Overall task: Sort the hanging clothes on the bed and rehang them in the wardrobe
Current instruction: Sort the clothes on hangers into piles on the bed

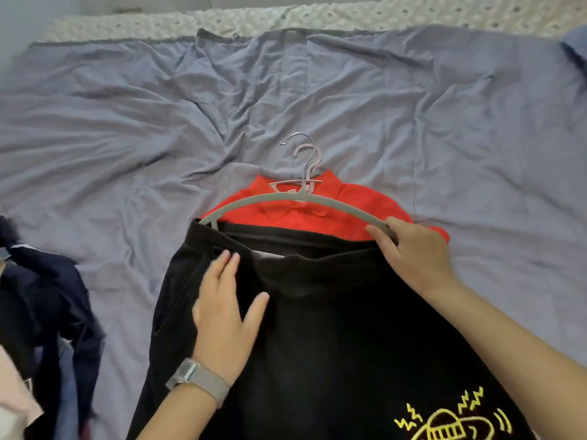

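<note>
A black garment (317, 328) lies flat on the bed (127, 122), near its near edge and about midway along it, with a yellow printed graphic (451, 423) at its lower right. The left hand (225, 309) rests flat on the garment's left part, fingers straight and spread, grasping nothing; a grey band (198, 381) sits on that wrist. The right hand (416, 255) grips the right end of a grey hanger (286, 200), fingers curled over the arm. The hanger's left end is tucked inside the black garment's top opening; its right end lies above the fabric. Beneath it, toward the bed's middle, lies a red polo shirt (317, 211) on a second, lighter hanger (298, 182). Both hooks point toward the far edge. The black garment overlaps the red shirt's lower part. A pile of dark blue clothes (44, 296) lies at the left edge of the bed. A patterned sheet (349, 14) shows along the far edge.
</note>
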`<state>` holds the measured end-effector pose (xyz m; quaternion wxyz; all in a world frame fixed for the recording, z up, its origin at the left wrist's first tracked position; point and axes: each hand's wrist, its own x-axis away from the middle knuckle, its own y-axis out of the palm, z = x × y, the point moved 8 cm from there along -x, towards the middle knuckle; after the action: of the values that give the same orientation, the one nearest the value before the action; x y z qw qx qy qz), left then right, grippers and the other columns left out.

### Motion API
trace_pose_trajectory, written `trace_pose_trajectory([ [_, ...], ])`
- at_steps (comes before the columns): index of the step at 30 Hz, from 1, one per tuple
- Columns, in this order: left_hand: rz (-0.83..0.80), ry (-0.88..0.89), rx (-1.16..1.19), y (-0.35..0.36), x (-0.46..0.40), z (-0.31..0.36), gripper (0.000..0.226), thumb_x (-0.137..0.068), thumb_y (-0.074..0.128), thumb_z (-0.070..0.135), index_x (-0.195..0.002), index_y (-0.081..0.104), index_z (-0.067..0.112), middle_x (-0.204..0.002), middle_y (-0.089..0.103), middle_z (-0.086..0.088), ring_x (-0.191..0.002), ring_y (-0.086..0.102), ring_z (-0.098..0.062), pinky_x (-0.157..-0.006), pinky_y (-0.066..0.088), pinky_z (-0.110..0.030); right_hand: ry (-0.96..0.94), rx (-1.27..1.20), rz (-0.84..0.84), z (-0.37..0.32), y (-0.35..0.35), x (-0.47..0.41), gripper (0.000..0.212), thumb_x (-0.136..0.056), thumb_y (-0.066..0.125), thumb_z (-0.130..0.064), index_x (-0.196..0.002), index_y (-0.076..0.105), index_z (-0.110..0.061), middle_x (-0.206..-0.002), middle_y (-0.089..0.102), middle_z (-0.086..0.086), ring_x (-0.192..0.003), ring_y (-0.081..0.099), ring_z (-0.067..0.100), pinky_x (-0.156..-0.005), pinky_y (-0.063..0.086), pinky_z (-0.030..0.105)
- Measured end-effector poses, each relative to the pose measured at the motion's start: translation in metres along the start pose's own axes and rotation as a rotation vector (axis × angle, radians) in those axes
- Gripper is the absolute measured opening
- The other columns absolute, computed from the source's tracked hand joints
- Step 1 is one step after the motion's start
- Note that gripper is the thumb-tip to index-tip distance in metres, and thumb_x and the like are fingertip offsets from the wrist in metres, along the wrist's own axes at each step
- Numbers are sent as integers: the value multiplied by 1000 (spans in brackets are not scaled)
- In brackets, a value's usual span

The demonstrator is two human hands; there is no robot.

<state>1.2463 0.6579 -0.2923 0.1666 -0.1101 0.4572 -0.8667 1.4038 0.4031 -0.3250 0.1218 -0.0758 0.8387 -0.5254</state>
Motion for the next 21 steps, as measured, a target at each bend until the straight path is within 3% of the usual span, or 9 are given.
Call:
trace_pose_trajectory([
  [3, 131, 73, -154, -27, -25, 6, 72, -82, 47, 50, -142, 33, 15, -148, 31, -9, -137, 30, -27, -105, 28, -48, -64, -309, -116, -6, -19, 28, 44, -86, 43, -57, -56, 32, -26, -46, 37, -6, -43, 37, 8, -46, 26, 18],
  [5, 91, 101, -313, -31, -40, 2, 68, -82, 40, 56, -142, 32, 27, -148, 32, -2, -138, 27, -23, -104, 25, -50, 15, -482, -197, 4, -24, 44, 52, -82, 44, -64, -55, 37, -19, -48, 34, -9, -44, 34, 6, -47, 27, 19],
  [9, -27, 143, -384, -24, -50, -8, 54, -79, 29, 64, -117, 56, 37, -124, 43, 4, -121, 40, -13, -102, 25, -46, 233, -575, -300, 28, -28, 78, 87, -62, 39, -92, -65, 57, -7, -49, 35, -9, -46, 35, 4, -45, 27, 19],
  [11, 24, 146, -300, -28, -44, -4, 47, -79, 35, 62, -111, 55, 34, -122, 43, 1, -118, 38, -14, -99, 27, -45, 267, -583, -301, 29, -33, 93, 82, -59, 38, -94, -59, 52, -13, -47, 34, -9, -44, 32, 2, -42, 24, 16],
  [14, 124, 153, -128, -44, -30, 0, 37, -81, 43, 53, -107, 47, 27, -123, 48, 0, -117, 43, -20, -95, 27, -45, 247, -598, -281, 20, -41, 111, 72, -65, 40, -90, -54, 45, -19, -46, 31, -8, -44, 29, 2, -43, 23, 18],
  [18, 34, 103, -164, -62, -16, -8, 37, -84, 44, 47, -115, 47, 27, -105, 52, 11, -108, 50, -18, -95, 27, -50, 199, -620, -242, -2, -64, 129, 68, -71, 54, -70, -52, 36, -8, -47, 27, -10, -44, 25, 3, -43, 20, 18],
  [21, -146, 186, -218, -79, 0, -6, 26, -94, 46, 40, -82, 48, 17, -69, 48, 6, -80, 56, -31, -67, 32, -36, 183, -589, -235, -25, -95, 147, 63, -73, 60, -61, -50, 38, -6, -47, 26, -9, -44, 25, 4, -42, 20, 19],
])
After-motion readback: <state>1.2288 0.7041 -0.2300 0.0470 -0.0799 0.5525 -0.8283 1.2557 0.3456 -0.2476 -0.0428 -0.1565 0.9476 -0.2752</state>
